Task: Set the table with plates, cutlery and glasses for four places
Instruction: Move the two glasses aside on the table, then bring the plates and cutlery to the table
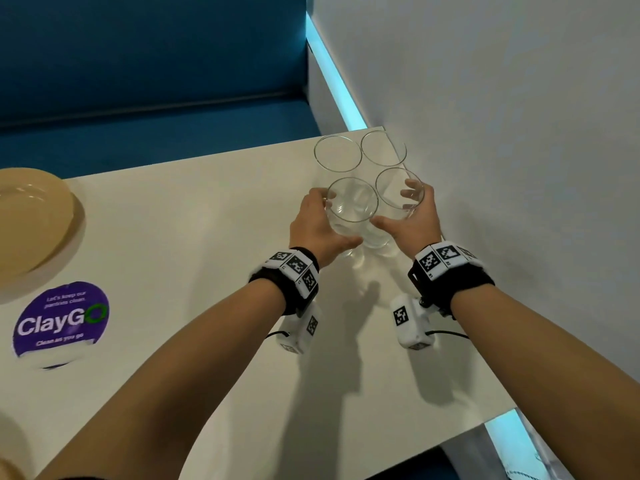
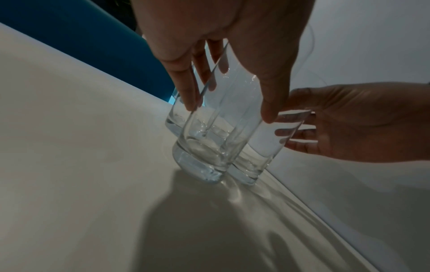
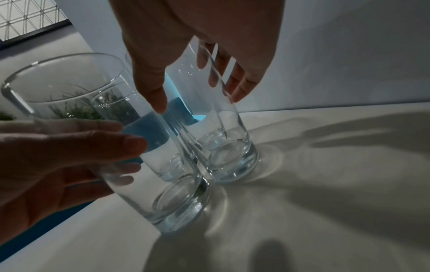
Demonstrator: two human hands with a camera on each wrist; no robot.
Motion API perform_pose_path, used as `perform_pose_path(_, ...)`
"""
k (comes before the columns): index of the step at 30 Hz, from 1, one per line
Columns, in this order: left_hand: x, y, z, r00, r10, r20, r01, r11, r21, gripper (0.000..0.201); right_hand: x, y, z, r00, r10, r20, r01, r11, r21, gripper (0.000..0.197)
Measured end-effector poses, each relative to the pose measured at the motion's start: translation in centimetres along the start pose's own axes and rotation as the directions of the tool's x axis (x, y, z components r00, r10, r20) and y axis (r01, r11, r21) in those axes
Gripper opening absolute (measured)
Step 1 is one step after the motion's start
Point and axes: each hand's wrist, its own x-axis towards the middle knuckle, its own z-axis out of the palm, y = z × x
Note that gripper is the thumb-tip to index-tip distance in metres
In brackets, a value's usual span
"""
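Observation:
Several clear tall glasses stand clustered in the far right corner of the white table (image 1: 207,237). My left hand (image 1: 334,221) grips the near-left glass (image 1: 351,206), thumb on the near side and fingers round the far side. In the left wrist view this hand (image 2: 229,110) wraps the same glass (image 2: 202,150). My right hand (image 1: 396,207) grips the near-right glass (image 1: 398,194); the right wrist view shows that hand (image 3: 197,101) round the glass (image 3: 223,147). Both bases look down on the table. Two more glasses (image 1: 337,157) (image 1: 382,147) stand behind, untouched.
A beige plate (image 1: 31,220) lies at the table's left edge, with a purple round sticker (image 1: 60,320) in front of it. A white wall (image 1: 519,168) runs close along the right of the glasses. A blue bench (image 1: 138,81) sits beyond the table's far edge.

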Motion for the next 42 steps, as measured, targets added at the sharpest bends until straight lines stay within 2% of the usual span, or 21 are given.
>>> perform_pose_path(8, 0.5, 0.0, 0.1, 1.000, -0.005, 0.025, 0.006, 1.000, -0.027, 0.083, -0.1, 0.1, 0.2, 1.000, 0.027, -0.006, -0.027, 1.000, 0.005, 0.083)
perform_pose_path(12, -0.3, -0.5, -0.6, 0.998, -0.019, 0.052, 0.024, 0.994, -0.102, 0.095, -1.9, 0.1, 0.4, 0.992, 0.119, -0.045, -0.120, 0.992, -0.026, 0.085)
perform_pose_path(15, -2.0, -1.5, -2.8, 0.998, -0.049, 0.046, 0.054, 0.992, -0.115, 0.097, -5.0, 0.8, 1.7, 0.961, 0.257, -0.099, -0.263, 0.964, -0.045, 0.094)
perform_pose_path(18, -4.3, -3.5, -7.3, 0.997, -0.078, 0.008, 0.078, 0.991, -0.109, 0.091, -9.0, 0.7, 4.8, 0.954, 0.298, -0.041, -0.301, 0.950, -0.081, 0.095)
perform_pose_path(20, -7.0, -6.2, -12.1, 0.994, -0.099, -0.052, 0.094, 0.992, -0.078, 0.084, -12.4, -0.7, 9.2, 0.965, 0.253, 0.075, -0.243, 0.963, -0.118, 0.091)
perform_pose_path(22, -8.4, -6.7, -14.5, 0.991, -0.112, -0.066, 0.109, 0.993, -0.053, 0.075, -13.7, -2.0, 11.0, 0.971, 0.197, 0.137, -0.178, 0.975, -0.136, 0.085)
perform_pose_path(26, -14.5, -11.9, -25.8, 0.974, -0.122, -0.188, 0.125, 0.992, 0.003, 0.059, -21.2, -7.7, 20.8, 0.931, 0.035, 0.364, 0.011, 0.992, -0.123, 0.071)
perform_pose_path(29, -18.9, -16.0, -34.1, 0.978, -0.102, -0.182, 0.124, 0.986, 0.114, 0.053, -27.2, -11.0, 27.5, 0.846, 0.002, 0.533, 0.075, 0.990, -0.122, 0.053)
perform_pose_path(32, -23.1, -20.9, -41.0, 0.973, -0.202, -0.114, 0.227, 0.928, 0.296, 0.055, -32.8, -12.1, 32.6, 0.703, 0.094, 0.705, 0.169, 0.941, -0.294, 0.047)
perform_pose_path(33, -24.3, -22.4, -42.7, 0.961, -0.267, -0.078, 0.277, 0.896, 0.347, 0.057, -34.3, -12.0, 33.8, 0.671, 0.143, 0.728, 0.202, 0.909, -0.364, 0.050)
perform_pose_path(35, -26.3, -24.9, -44.6, 0.929, -0.371, -0.014, 0.340, 0.835, 0.433, 0.060, -36.3, -11.2, 35.1, 0.643, 0.222, 0.733, 0.252, 0.843, -0.476, 0.055)
perform_pose_path(38, -28.2, -27.4, -45.9, 0.910, -0.410, 0.061, 0.322, 0.791, 0.521, 0.054, -38.0, -10.5, 36.2, 0.626, 0.283, 0.726, 0.291, 0.780, -0.555, 0.052)
perform_pose_path(42, -29.4, -29.2, -46.2, 0.906, -0.403, 0.132, 0.265, 0.781, 0.565, 0.036, -38.6, -10.1, 36.6, 0.660, 0.229, 0.716, 0.323, 0.774, -0.545, 0.029)
